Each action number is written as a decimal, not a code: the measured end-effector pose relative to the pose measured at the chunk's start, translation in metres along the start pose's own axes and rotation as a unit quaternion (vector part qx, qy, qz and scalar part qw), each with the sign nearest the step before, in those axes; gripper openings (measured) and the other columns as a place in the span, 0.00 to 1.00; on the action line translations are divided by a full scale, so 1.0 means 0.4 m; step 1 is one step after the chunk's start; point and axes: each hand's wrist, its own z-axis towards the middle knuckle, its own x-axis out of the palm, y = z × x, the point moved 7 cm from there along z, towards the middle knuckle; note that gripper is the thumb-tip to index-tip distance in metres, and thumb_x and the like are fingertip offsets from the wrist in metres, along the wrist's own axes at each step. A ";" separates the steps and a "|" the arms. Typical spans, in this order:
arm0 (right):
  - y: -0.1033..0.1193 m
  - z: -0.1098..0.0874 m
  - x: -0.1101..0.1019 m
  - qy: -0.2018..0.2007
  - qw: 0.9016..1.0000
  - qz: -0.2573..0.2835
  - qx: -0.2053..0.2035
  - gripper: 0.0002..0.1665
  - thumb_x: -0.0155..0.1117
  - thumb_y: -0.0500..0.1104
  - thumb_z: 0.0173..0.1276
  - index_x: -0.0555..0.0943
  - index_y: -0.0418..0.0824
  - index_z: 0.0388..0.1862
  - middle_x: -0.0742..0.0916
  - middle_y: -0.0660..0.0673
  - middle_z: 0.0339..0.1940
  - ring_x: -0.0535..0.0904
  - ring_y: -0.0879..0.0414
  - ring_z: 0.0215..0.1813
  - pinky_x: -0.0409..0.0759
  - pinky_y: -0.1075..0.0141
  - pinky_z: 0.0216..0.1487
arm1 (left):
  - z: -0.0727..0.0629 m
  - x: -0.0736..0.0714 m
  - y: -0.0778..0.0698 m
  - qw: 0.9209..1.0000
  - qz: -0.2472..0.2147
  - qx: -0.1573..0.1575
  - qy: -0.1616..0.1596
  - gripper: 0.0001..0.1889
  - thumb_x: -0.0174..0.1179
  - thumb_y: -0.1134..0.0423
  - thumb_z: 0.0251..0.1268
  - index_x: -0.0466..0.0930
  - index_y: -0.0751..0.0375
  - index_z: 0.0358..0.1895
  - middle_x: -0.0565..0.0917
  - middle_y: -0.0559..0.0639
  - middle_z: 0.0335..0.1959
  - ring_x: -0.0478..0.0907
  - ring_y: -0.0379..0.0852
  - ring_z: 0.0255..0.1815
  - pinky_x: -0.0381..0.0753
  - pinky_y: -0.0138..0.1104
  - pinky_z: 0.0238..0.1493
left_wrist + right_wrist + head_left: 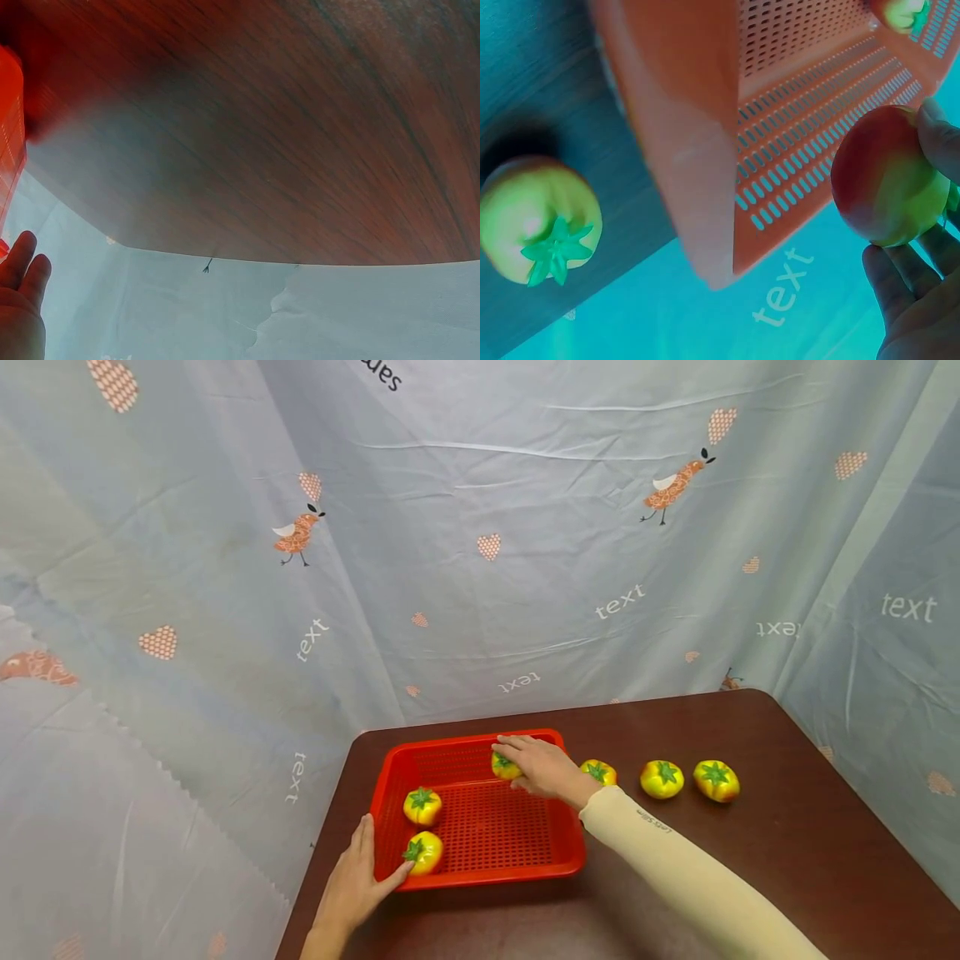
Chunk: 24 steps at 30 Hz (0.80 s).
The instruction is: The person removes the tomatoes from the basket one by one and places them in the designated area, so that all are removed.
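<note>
My right hand [543, 766] reaches over the back right part of the red plastic basket [483, 878]. It holds a yellow-and-red tomato [889, 176] with a green star-shaped stem, thumb on one side and fingers on the other; the palm hides part of it in the head view. My left hand [358, 877] lies against the basket's front left corner, fingers straight along the side and thumb at the front rim. Beside that thumb, inside the basket, is a tomato [426, 853], with another tomato [422, 807] just behind it.
Right of the basket, a tomato [598, 772] sits close to its wall, partly behind my right wrist. Further right are two more, a tomato [662, 779] and a tomato [716, 781]. All rest on a dark brown table [780, 860] with a patterned curtain [465, 610] behind.
</note>
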 end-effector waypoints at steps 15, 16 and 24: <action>-0.046 -0.058 -0.026 -0.030 1.000 0.007 -0.005 0.41 0.72 0.47 0.62 0.67 0.44 0.73 0.70 0.44 0.75 0.67 0.48 0.73 0.74 0.51 0.66 | -0.001 0.002 0.002 1.000 -0.005 0.004 -0.008 0.57 0.60 0.33 0.57 0.49 0.75 0.75 0.59 0.73 0.73 0.73 0.75 0.58 0.73 0.62 0.58; -0.049 -0.063 -0.030 -0.036 0.999 0.007 -0.008 0.41 0.73 0.46 0.61 0.68 0.43 0.72 0.70 0.43 0.75 0.68 0.47 0.73 0.74 0.51 0.65 | -0.001 0.003 0.002 1.000 -0.003 0.003 -0.006 0.57 0.60 0.33 0.57 0.49 0.75 0.75 0.59 0.73 0.73 0.73 0.75 0.58 0.73 0.62 0.58; -0.084 -0.108 -0.048 -0.056 0.998 0.014 -0.012 0.42 0.73 0.45 0.61 0.67 0.41 0.72 0.71 0.41 0.73 0.69 0.46 0.72 0.72 0.50 0.68 | 0.001 0.005 0.004 1.000 -0.002 0.001 -0.007 0.57 0.59 0.33 0.57 0.48 0.75 0.75 0.59 0.72 0.74 0.72 0.75 0.59 0.72 0.62 0.59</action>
